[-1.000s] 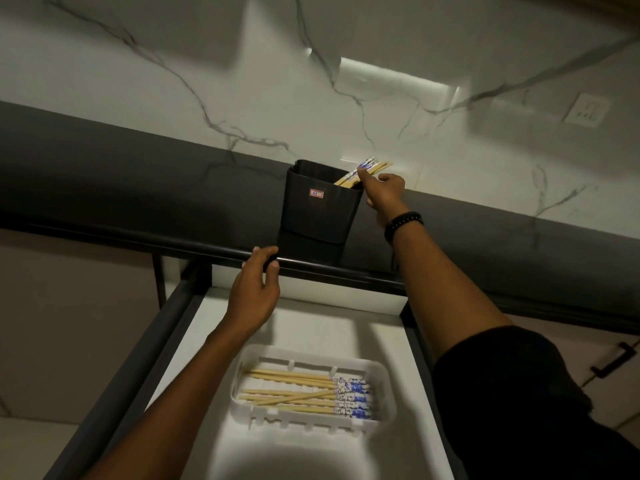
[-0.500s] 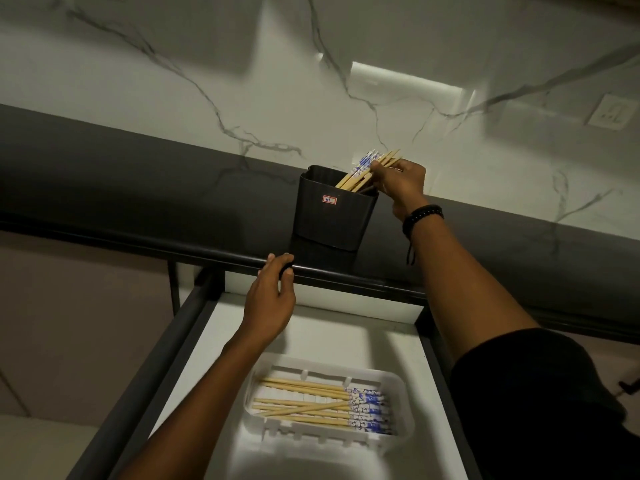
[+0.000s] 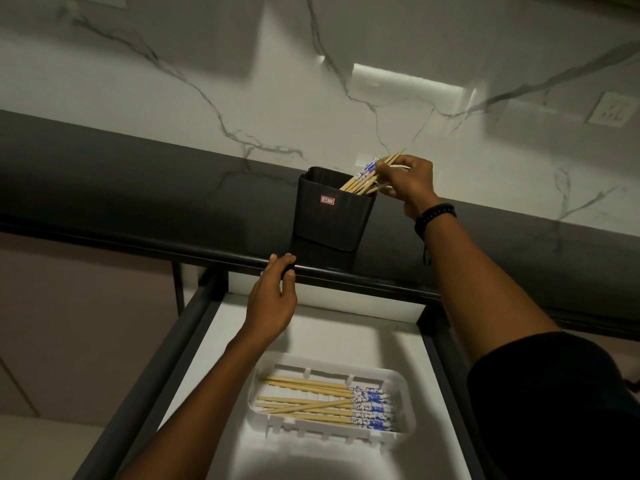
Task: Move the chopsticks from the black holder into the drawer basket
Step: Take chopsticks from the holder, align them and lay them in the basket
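A black holder with a small red label stands on the dark counter. Several wooden chopsticks with blue-and-white ends lean out of its right side. My right hand pinches a few of them just above the rim. My left hand rests on the counter's front edge, fingers over the lip, holding nothing. Below, a white basket lies in the open drawer with several chopsticks laid flat in it, patterned ends to the right.
The drawer has dark side rails and a white floor. A marble wall rises behind the dark counter, with a socket at upper right.
My right hand has closed round chopsticks in the holder and drawn them up and right, so they stick out farther. My left hand stays on the counter edge.
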